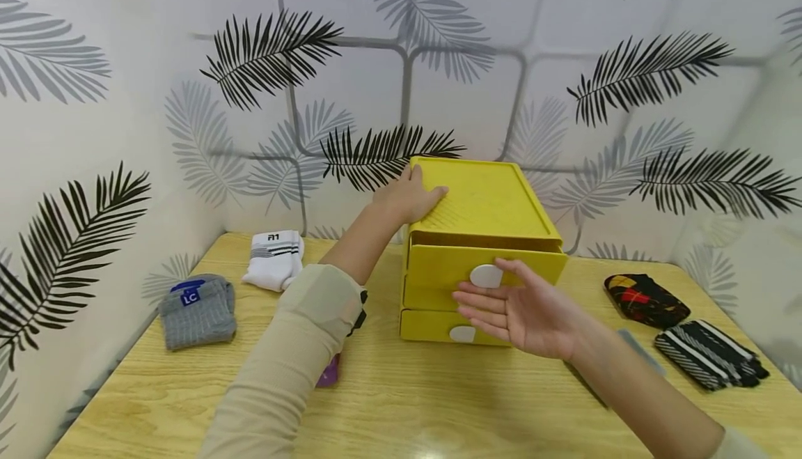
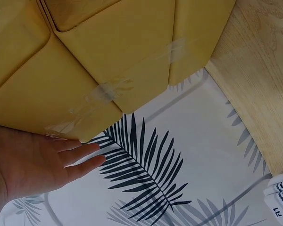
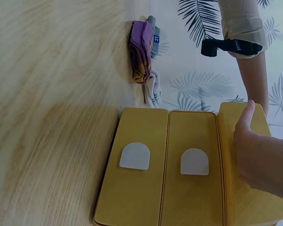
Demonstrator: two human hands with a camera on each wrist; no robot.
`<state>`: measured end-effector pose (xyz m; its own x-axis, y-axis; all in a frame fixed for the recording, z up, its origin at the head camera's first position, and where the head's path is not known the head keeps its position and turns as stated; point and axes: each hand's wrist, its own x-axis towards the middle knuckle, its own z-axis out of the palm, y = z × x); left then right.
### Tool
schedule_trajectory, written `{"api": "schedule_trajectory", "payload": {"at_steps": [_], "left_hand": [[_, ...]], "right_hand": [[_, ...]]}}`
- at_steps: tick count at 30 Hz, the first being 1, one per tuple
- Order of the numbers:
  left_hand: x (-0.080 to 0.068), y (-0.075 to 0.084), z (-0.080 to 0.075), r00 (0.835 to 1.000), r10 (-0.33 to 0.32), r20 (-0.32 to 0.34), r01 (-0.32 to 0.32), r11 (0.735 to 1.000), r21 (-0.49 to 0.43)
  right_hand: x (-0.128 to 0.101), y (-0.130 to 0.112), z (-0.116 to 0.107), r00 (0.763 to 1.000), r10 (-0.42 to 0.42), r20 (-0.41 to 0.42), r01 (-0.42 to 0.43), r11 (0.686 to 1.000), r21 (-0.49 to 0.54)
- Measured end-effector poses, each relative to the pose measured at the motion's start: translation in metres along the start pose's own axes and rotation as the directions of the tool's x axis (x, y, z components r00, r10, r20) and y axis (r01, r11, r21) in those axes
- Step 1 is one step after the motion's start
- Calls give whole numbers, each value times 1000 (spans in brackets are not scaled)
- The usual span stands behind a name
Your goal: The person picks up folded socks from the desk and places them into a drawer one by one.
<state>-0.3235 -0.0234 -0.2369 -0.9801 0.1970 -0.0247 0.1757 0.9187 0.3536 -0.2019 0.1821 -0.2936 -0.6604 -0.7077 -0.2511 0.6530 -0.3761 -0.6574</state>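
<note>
**Resting the left hand atop a yellow drawer unit, with the right hand spread at its front**

The drawer unit stands on the wooden table, slightly right of centre and towards the far side. Its top drawer juts out a little, leaving a dark gap under the top panel. That drawer carries a white tab, and the right wrist view shows two fronts beneath it, flush with each other, each with its own white tab.

The hands are apart. The left one lies over the top panel's left edge, thumb on the upper face, fingers extended along the side; strips of clear tape cross the yellow panels near it. The right one is held palm showing, fingers straight, its thumb beside the tab; whether the fingertips press the drawer front, I cannot tell.

Folded socks lie to either side. At left are a grey pair with a blue label and, farther off, a white pair with dark stripes. A purple pair, mostly hidden by the left sleeve in the head view, lies nearer. At right are a dark pair with red and yellow patches and, nearer, a black-and-white striped pair.
</note>
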Motion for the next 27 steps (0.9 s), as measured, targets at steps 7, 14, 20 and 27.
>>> {"api": "schedule_trajectory", "payload": {"at_steps": [7, 14, 20, 27], "left_hand": [[0, 0, 1, 1000, 0, 17, 0, 1000, -8], [1, 1, 1, 1000, 5, 16, -5, 1000, -15], [0, 1, -1, 1000, 12, 16, -11, 1000, -17], [-2, 0, -3, 1000, 12, 28, -11, 1000, -28]], "right_hand": [[-14, 10, 2, 998, 41, 52, -40, 999, -18], [-27, 20, 5, 994, 55, 98, -51, 998, -39], [-38, 29, 10, 990, 58, 126, -51, 997, -62], [-49, 38, 16, 991, 77, 114, -70, 996, -62]]}}
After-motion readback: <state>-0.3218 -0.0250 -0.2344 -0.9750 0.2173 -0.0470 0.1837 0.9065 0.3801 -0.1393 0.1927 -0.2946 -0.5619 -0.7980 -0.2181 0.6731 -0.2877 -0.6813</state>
